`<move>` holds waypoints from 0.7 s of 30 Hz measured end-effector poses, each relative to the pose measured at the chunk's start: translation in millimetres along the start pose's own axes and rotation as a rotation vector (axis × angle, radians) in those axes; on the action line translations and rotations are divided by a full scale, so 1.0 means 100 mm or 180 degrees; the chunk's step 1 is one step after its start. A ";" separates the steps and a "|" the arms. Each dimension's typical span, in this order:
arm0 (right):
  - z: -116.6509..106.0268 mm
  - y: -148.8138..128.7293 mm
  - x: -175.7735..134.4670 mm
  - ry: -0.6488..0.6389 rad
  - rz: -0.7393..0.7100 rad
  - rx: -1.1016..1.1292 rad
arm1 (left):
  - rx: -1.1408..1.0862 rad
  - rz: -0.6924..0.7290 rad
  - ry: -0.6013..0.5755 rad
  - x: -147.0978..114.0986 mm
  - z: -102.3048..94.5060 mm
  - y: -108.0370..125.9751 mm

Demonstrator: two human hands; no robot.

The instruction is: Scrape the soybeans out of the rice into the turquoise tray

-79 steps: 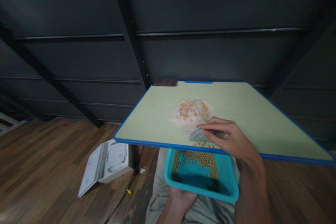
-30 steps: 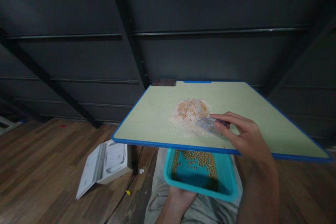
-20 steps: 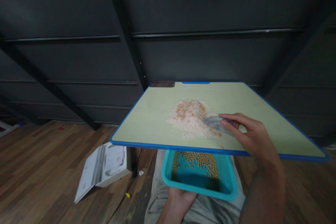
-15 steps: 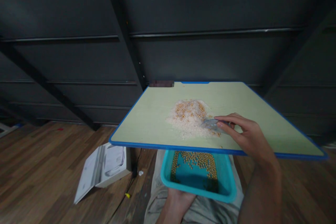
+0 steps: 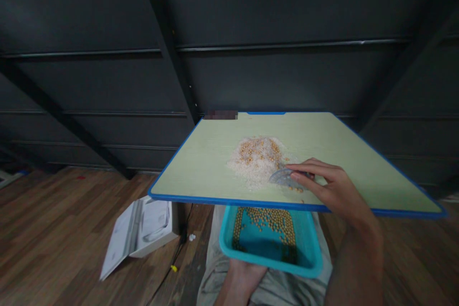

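My right hand (image 5: 330, 184) pinches a clear, curved-edge piece of plastic (image 5: 283, 177) between thumb and fingers. Its edge touches the right side of a pile of white rice (image 5: 253, 169) on the pale green board (image 5: 201, 167). Yellow soybeans (image 5: 258, 148) lie mixed over the top of the pile, and several loose ones sit by the plastic piece. Under the board's near edge, my left hand (image 5: 245, 272) grips the turquoise tray (image 5: 272, 263) from below, its fingers mostly hidden. More soybeans (image 5: 276, 220) lie in that tray, which is over my lap.
The board has a blue rim (image 5: 236, 201). Behind it rises a dark panelled wall (image 5: 272, 81). On the wooden floor (image 5: 64, 220) at left are an open white box (image 5: 143, 234) and a black cable (image 5: 168, 272) with a yellow tag.
My right hand has moved slightly left and nearer to me, with the plastic piece turned flatter against the rice's right edge. My left hand and the tray stay put.
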State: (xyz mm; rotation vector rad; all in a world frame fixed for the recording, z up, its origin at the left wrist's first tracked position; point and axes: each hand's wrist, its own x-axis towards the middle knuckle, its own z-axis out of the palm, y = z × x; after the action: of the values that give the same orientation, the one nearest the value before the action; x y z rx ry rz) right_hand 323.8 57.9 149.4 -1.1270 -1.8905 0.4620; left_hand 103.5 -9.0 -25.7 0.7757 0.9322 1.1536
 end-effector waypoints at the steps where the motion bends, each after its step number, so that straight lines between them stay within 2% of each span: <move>1: 0.00 0.00 0.00 -0.0023 0.0011 0.0018 | 0.0102 0.0018 -0.0020 -0.02 0.01 0.02; 5: -0.01 0.00 -0.01 -0.0122 0.0032 0.0044 | 0.0195 -0.0026 -0.0046 0.00 0.10 0.11; 9: -0.02 -0.02 -0.02 -0.0155 0.0080 0.0033 | -0.0052 -0.0330 -0.0085 0.07 0.18 0.17; 21: -0.02 -0.09 -0.01 -0.0254 0.0127 0.0033 | -0.0350 -0.0398 -0.0029 0.01 0.12 0.14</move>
State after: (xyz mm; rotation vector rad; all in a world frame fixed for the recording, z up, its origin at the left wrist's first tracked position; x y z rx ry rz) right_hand 321.4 52.1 155.9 -1.1566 -1.9349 0.5457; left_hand 108.8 -5.0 -8.8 0.6247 0.8895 1.0815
